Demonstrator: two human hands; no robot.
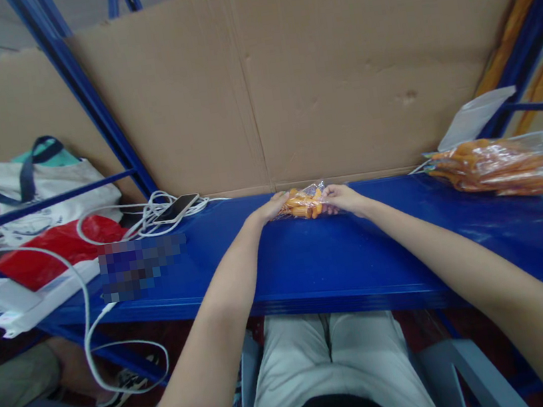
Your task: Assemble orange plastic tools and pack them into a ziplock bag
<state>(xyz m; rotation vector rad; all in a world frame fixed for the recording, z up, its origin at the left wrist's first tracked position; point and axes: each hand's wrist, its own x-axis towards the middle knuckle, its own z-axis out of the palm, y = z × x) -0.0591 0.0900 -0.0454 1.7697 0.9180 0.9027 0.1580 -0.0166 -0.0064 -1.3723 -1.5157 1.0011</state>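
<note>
A small clear plastic bag [304, 203] with several orange pieces in it lies on the blue shelf top [329, 256], near its back edge. My left hand [273, 207] is closed on the bag's left end. At the opposite end, the fingers of my right hand [341, 199] pinch the clear plastic. What exactly the orange pieces are is too small to tell.
Larger clear bags of orange items [503, 164] lie at the right. On the left are a phone [178, 208], coiled white cables [156, 213], a power strip [52, 295], a red bag [63, 249] and a tote bag [52, 187]. Cardboard [323, 68] stands behind.
</note>
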